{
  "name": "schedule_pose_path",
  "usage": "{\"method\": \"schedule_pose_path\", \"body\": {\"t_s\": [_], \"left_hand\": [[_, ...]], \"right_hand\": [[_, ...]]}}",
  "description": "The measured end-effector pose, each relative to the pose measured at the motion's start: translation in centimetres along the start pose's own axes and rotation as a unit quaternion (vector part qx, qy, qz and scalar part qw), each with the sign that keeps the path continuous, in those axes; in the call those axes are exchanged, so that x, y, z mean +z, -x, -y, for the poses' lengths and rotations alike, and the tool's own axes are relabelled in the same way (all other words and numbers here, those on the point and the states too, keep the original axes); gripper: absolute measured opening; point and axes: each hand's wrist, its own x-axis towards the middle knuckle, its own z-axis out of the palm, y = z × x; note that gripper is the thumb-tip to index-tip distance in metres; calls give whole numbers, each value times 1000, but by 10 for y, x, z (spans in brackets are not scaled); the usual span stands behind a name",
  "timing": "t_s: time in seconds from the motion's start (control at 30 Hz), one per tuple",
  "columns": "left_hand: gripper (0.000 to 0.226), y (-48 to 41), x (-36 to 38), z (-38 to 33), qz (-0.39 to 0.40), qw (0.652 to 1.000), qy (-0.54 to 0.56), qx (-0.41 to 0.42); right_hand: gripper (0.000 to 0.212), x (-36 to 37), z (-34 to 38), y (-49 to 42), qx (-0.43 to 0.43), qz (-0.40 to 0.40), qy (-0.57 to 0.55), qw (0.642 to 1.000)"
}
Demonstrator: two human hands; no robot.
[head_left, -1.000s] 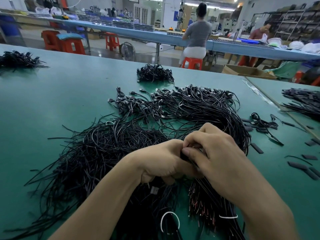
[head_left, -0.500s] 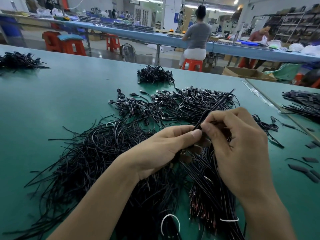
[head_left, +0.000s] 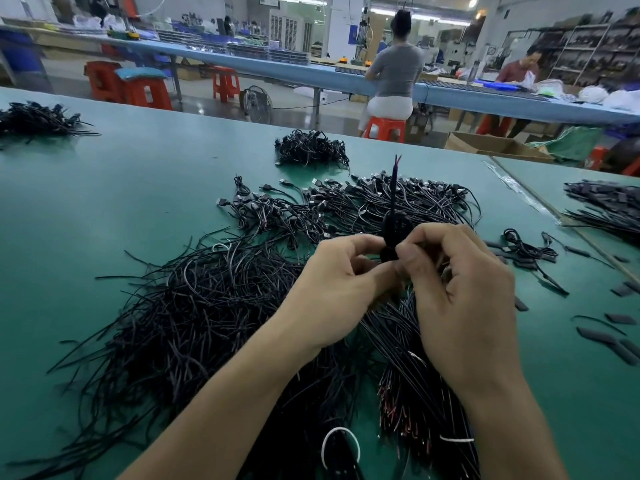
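A short black cable [head_left: 393,188] stands upright between my hands, its bared red tip pointing up. My left hand [head_left: 332,289] and my right hand [head_left: 457,292] both pinch its lower end, where it looks looped or bunched. Under the hands a big heap of loose black cables [head_left: 194,317] spreads over the green table [head_left: 121,202]. A second heap with plug ends [head_left: 363,202] lies just beyond. A banded bundle with red tips [head_left: 412,403] lies under my right wrist.
A small cable pile [head_left: 311,148] sits farther back and another [head_left: 34,119] at far left. Black sleeve pieces [head_left: 620,320] and a few cables [head_left: 526,247] lie to the right. More cables [head_left: 602,206] lie past a table seam. People sit at a blue bench [head_left: 311,74] behind.
Both hands rose off the heap. The cable, slanted half a second ago, now stands upright with its tip up, and the fingers have closed together at its lower end.
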Motion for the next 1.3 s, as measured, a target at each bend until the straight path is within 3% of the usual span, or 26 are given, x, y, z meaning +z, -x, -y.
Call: {"method": "schedule_pose_path", "body": {"t_s": [0.07, 0.2, 0.43, 0.53, 0.63, 0.77, 0.97, 1.17, 1.3], "left_hand": [[17, 0, 0, -3, -22, 999, 37, 13], [36, 2, -4, -10, -73, 986, 149, 28], [41, 5, -7, -16, -62, 970, 208, 109], [33, 5, -8, -14, -57, 974, 169, 139], [2, 4, -12, -15, -29, 983, 124, 132], [44, 4, -11, -7, -23, 996, -16, 85], [39, 2, -6, 0, -92, 987, -89, 94], [15, 4, -7, -5, -103, 990, 38, 90], [27, 4, -12, -15, -84, 976, 192, 61]], "right_hand": [[17, 2, 1, 1, 21, -8, -38, 999], [12, 7, 4, 1, 56, 17, -107, 993], [11, 14, 5, 5, 111, 75, -229, 964], [10, 16, -3, 5, 154, 83, -266, 948], [17, 11, -11, 2, 149, 66, -260, 952], [16, 2, -18, -3, 135, 42, -254, 957], [17, -11, -15, -3, 109, 44, -224, 967], [10, -5, -1, -1, 95, 97, -253, 958], [16, 1, -2, 1, 99, 108, -239, 960]]}}
